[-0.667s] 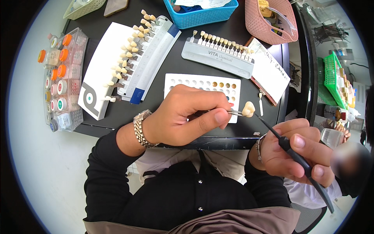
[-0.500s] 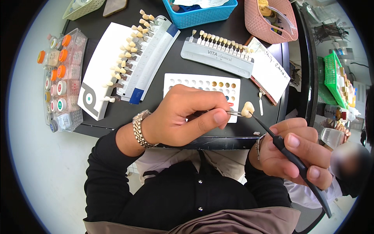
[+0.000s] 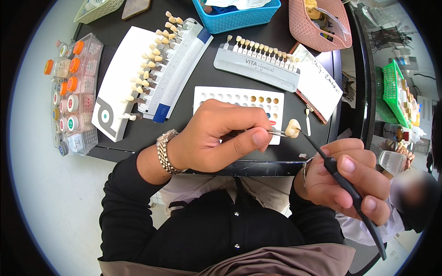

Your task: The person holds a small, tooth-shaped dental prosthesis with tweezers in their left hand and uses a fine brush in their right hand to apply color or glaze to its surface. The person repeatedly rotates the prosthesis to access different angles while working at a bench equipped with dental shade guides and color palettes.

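Note:
My left hand point(image 3: 216, 133) is closed around metal tweezers point(image 3: 277, 133), whose tips hold a cream-coloured dental crown point(image 3: 293, 127). The crown hangs above the right end of a white palette point(image 3: 199, 97) with round wells, some filled with brown and ochre paint. Between the thumb and fingers of my right hand point(image 3: 368, 177) lies a fine brush point(image 3: 347, 188) with a dark, curved handle. Its thin tip points at the crown's right edge; whether it touches I cannot tell.
Two tooth shade guides, one long point(image 3: 177, 69) and one shorter point(image 3: 255, 68), lie beyond my hands. A rack of bottles point(image 3: 92, 50) stands left. Blue point(image 3: 239, 18) and pink point(image 3: 322, 39) baskets sit at the back. A notepad point(image 3: 322, 85) and a loose shade tab point(image 3: 308, 122) lie right. Another person point(image 3: 414, 198) sits at far right.
The brush tip has shifted slightly right, from the crown's lower right side to its edge. The handle's lower end has swung a little left. My left hand and the tweezers have hardly moved.

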A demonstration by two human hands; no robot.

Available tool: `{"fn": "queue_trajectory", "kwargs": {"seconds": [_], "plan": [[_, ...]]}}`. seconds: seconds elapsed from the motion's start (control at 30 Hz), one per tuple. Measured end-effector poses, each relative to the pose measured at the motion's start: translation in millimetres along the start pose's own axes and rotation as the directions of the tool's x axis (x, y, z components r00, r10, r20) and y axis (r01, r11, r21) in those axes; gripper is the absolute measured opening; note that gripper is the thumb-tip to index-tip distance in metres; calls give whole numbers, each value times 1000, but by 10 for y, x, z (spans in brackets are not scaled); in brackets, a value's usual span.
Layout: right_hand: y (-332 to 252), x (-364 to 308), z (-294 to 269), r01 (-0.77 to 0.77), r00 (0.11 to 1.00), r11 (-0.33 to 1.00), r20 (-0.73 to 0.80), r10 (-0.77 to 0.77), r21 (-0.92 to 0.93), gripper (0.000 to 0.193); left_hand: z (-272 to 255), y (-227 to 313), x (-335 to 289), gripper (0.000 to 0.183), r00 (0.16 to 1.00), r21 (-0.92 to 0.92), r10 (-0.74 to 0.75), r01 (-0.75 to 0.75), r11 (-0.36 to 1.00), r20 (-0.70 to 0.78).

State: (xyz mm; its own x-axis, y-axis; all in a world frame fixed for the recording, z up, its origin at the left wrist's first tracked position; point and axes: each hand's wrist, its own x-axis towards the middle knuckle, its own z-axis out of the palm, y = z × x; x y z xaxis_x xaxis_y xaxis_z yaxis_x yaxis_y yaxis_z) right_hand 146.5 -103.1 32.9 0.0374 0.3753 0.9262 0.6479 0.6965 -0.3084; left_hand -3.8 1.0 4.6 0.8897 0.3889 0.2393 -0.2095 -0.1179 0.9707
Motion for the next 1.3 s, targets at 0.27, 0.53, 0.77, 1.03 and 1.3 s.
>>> {"fn": "queue_trajectory", "kwargs": {"seconds": [0.27,0.53,0.77,1.03,1.3], "plan": [[2,1,9,2,1000,1000,3,-2,0,25,28,-48,22,26,995,42,97,-96,994,-25],[-5,19,-25,-14,999,1000,-41,15,25,22,34,-47,35,28,996,42,92,-91,995,-18],[40,-7,15,17,999,999,-36,-16,45,24,38,-62,11,29,995,34,91,-89,995,-45],[11,8,-15,6,1000,998,-23,-5,56,25,-4,0,12,17,1000,-34,-7,8,999,24],[-1,16,-31,-2,999,1000,-47,3,32,23,39,-55,50,29,996,7,92,-92,996,-20]]}}
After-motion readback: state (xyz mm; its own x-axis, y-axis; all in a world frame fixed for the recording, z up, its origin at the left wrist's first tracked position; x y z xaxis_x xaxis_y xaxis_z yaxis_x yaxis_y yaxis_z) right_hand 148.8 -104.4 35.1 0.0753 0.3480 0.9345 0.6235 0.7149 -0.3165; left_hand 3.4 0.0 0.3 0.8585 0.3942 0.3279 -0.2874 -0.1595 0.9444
